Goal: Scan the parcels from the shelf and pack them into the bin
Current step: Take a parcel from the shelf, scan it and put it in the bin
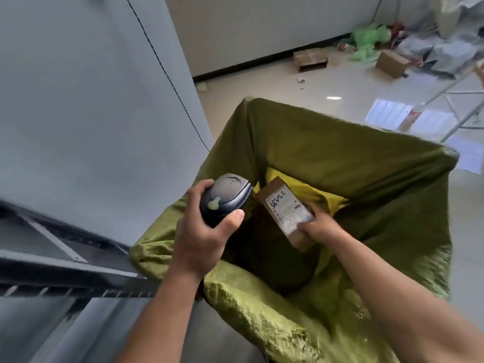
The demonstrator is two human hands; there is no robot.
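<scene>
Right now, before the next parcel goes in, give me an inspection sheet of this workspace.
Surface: glossy pale floor.
Job's things: brown parcel, white label up, held over the open green bin; dark scanner beside it.
Clutter: cardboard boxes and green wrapping on the floor by the far wall.
Grippers: left hand grips the scanner; right hand grips the parcel's near end.
Cables: thin black line, likely a cable, down the grey panel.
Surroundings: shelf rail at left; metal frame at right.
</scene>
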